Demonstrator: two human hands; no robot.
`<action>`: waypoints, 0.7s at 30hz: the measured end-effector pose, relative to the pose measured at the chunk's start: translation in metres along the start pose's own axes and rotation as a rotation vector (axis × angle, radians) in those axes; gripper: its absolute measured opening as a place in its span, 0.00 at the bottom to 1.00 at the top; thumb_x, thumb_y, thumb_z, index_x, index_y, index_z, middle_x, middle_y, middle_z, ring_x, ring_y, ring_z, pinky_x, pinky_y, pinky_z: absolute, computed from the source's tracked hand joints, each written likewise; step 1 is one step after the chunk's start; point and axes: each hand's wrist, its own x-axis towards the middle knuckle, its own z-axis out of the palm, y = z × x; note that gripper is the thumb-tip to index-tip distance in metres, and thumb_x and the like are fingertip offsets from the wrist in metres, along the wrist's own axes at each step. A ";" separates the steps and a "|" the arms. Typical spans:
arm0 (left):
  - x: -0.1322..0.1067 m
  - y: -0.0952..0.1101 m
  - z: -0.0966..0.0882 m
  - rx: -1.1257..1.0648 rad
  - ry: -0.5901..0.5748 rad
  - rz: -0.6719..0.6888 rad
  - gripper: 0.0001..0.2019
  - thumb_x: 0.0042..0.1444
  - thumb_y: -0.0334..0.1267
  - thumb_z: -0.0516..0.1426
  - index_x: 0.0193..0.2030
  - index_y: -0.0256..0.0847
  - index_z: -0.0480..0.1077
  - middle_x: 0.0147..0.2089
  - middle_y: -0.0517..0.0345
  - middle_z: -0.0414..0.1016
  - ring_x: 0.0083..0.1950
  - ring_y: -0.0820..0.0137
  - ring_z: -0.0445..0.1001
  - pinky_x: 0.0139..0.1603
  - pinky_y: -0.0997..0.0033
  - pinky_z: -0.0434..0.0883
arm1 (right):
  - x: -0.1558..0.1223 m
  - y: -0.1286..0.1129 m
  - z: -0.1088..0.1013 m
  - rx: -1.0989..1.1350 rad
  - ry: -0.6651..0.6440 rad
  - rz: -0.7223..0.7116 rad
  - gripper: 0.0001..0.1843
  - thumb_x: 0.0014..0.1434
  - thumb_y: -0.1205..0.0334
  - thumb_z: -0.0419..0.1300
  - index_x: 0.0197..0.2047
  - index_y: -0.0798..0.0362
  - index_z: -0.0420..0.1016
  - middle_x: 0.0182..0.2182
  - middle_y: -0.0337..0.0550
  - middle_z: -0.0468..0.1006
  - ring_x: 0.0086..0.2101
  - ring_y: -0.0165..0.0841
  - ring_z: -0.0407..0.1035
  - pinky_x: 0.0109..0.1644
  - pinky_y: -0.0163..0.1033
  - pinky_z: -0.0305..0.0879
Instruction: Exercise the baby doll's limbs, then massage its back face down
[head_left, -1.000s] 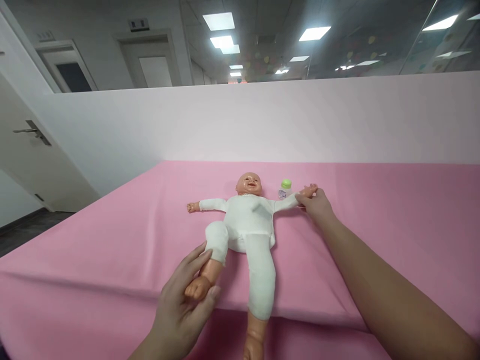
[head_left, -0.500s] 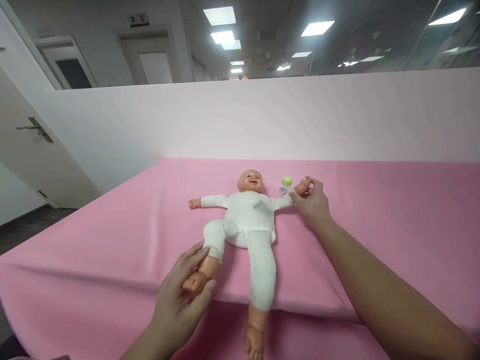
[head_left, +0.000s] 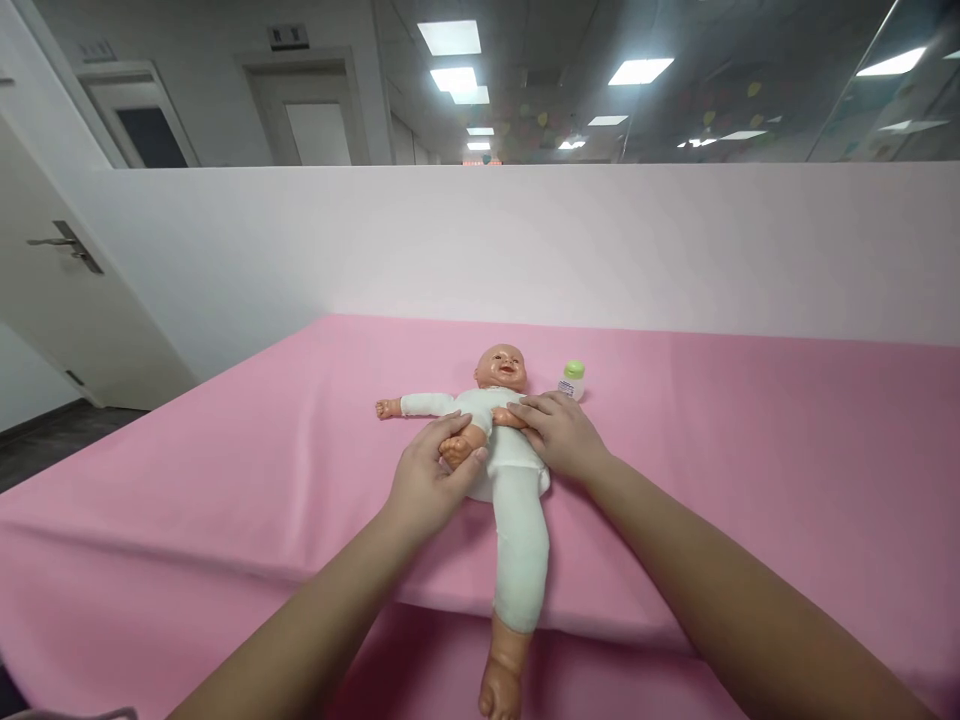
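Both grips closed on doll (head_left: 517, 490): left hand (head_left: 427, 480) round foot, right hand (head_left: 559, 435) over wrist; bottle (head_left: 572, 379) beside head.

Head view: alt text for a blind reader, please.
A baby doll lies face-up on a pink cloth; the left hand holds its foot against its belly, the right hand covers its arm. A green-capped bottle stands nearby.

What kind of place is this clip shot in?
Likely an office interior with a staged work surface: recessed ceiling light panels, a white partition behind a pink cloth-covered table, and a baby doll lying on it.
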 end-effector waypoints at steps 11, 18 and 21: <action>-0.029 0.001 -0.008 0.081 0.039 0.091 0.25 0.62 0.43 0.63 0.65 0.45 0.71 0.69 0.49 0.69 0.71 0.55 0.66 0.72 0.51 0.66 | -0.005 0.018 -0.011 0.336 0.170 0.357 0.23 0.66 0.52 0.60 0.62 0.42 0.74 0.50 0.42 0.82 0.46 0.40 0.75 0.52 0.48 0.72; -0.093 -0.011 -0.043 0.168 0.070 0.181 0.27 0.62 0.38 0.62 0.68 0.48 0.67 0.71 0.50 0.66 0.71 0.52 0.67 0.69 0.47 0.70 | -0.023 0.086 -0.021 0.499 0.394 0.923 0.34 0.58 0.44 0.65 0.64 0.46 0.65 0.50 0.47 0.81 0.44 0.41 0.77 0.47 0.45 0.74; -0.112 -0.023 -0.060 0.204 0.098 0.091 0.25 0.63 0.40 0.61 0.67 0.49 0.68 0.69 0.52 0.68 0.69 0.51 0.69 0.68 0.47 0.73 | -0.029 0.101 -0.023 0.463 0.255 1.087 0.39 0.55 0.46 0.66 0.66 0.47 0.60 0.50 0.51 0.80 0.43 0.44 0.77 0.43 0.45 0.74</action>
